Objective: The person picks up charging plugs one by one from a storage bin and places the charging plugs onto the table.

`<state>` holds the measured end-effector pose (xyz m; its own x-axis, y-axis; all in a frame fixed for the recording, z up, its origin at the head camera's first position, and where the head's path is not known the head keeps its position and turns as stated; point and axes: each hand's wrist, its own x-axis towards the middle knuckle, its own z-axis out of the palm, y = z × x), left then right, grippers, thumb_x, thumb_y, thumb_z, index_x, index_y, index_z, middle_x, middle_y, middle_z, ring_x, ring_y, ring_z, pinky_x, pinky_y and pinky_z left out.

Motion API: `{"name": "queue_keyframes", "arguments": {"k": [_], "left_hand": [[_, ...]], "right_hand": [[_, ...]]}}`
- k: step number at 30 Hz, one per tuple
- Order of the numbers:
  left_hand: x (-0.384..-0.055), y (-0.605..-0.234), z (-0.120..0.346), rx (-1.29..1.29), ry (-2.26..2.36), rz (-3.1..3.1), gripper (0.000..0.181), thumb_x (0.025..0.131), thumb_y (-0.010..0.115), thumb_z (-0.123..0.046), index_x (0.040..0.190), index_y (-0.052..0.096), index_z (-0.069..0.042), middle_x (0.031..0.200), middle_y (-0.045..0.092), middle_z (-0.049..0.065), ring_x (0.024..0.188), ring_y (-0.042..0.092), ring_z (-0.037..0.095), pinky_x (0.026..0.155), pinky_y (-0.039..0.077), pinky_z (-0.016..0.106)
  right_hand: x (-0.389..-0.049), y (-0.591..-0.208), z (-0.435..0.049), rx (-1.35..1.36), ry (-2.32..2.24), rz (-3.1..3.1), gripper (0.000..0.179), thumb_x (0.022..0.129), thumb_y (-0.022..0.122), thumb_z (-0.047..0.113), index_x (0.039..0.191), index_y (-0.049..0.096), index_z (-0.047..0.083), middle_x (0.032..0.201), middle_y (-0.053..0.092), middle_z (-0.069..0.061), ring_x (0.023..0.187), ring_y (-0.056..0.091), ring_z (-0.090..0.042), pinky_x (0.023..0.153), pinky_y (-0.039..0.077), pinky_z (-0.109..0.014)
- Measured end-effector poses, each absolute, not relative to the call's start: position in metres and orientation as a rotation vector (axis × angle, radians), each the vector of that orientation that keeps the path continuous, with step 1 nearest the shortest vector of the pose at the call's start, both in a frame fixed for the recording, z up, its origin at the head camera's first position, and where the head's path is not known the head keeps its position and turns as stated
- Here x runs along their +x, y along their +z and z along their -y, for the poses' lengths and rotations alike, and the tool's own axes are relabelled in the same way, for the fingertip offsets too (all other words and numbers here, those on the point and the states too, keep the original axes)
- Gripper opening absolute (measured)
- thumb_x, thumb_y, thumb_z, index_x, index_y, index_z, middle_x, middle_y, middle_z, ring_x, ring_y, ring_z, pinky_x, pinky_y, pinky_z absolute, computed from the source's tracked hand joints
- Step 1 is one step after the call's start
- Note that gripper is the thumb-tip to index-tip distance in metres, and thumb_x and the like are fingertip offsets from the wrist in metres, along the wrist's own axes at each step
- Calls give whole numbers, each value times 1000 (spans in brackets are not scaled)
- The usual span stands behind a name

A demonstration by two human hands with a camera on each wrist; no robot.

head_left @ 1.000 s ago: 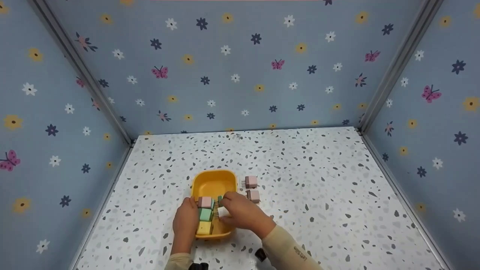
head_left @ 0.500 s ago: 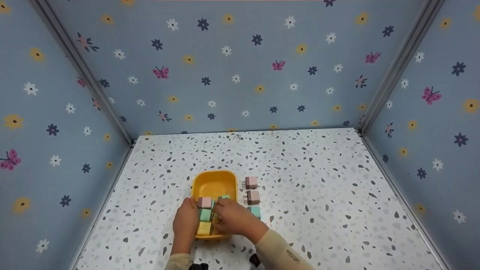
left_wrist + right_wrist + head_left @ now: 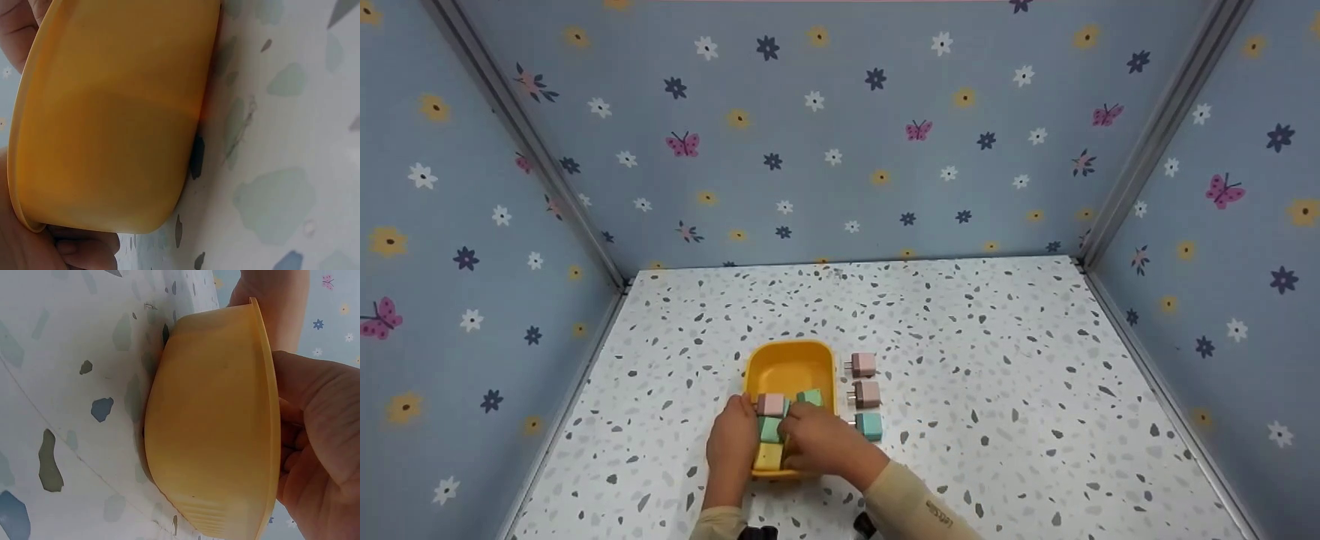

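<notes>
A yellow bin [image 3: 791, 352] stands on the speckled table, holding several small plug-in chargers. My left hand [image 3: 733, 439] grips its left rim, fingers bent over the edge in the left wrist view. Inside, a pink charger [image 3: 771, 405], a green charger [image 3: 770, 430] and a yellow charger [image 3: 768, 456] form a column along the left wall. Another green charger [image 3: 810, 397] lies near the right wall. My right hand [image 3: 829, 442] reaches over the right rim, fingers bent down beside the column. Its fingertips are hidden, and I cannot tell whether they hold a charger.
Right of the bin, two pink chargers, the far one [image 3: 863, 364] and the nearer one [image 3: 867, 394], line up with a teal charger [image 3: 869, 426], prongs toward the bin. Blue floral walls [image 3: 855, 150] enclose the table [image 3: 997, 375] at back and sides.
My right hand has shifted left and toward me inside the bin. The white charger in its fingers has gone from sight. The teal charger and the green one near the right wall are uncovered.
</notes>
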<state>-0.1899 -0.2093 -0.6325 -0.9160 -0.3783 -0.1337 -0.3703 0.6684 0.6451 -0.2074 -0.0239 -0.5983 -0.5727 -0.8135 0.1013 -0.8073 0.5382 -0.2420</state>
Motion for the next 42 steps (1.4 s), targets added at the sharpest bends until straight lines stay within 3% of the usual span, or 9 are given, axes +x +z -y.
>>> {"name": "queue_keyframes", "arguments": {"k": [14, 19, 25, 42], "left_hand": [[-189, -631, 208, 651, -1085, 2854, 45, 113, 26, -39, 104, 56, -6, 79, 59, 11, 68, 54, 25, 58, 39, 39], [-190, -629, 208, 685, -1097, 2877, 45, 113, 26, -39, 107, 55, -6, 84, 60, 11, 71, 53, 25, 61, 41, 39], [-189, -629, 208, 659, -1076, 2851, 43, 113, 28, -38, 105, 56, -6, 84, 62, 12, 73, 58, 25, 61, 42, 41], [-191, -631, 207, 665, -1095, 2872, 43, 113, 27, -37, 105, 56, -5, 83, 61, 11, 71, 53, 24, 61, 41, 39]], "right_hand": [[-204, -598, 32, -1379, -405, -2711, 23, 83, 84, 31, 100, 72, 21, 96, 57, 12, 85, 49, -5, 90, 48, -22], [-203, -599, 34, -1304, -438, -2695, 24, 84, 84, 30, 103, 72, 22, 99, 57, 12, 85, 49, -5, 84, 48, -20], [-203, -599, 35, -1325, -447, -2699, 23, 83, 85, 29, 101, 73, 21, 97, 58, 12, 85, 49, -5, 85, 48, -20], [-203, -596, 36, -1196, -641, -2593, 21, 83, 83, 25, 102, 75, 23, 97, 61, 14, 88, 51, -4, 83, 47, -20]]}}
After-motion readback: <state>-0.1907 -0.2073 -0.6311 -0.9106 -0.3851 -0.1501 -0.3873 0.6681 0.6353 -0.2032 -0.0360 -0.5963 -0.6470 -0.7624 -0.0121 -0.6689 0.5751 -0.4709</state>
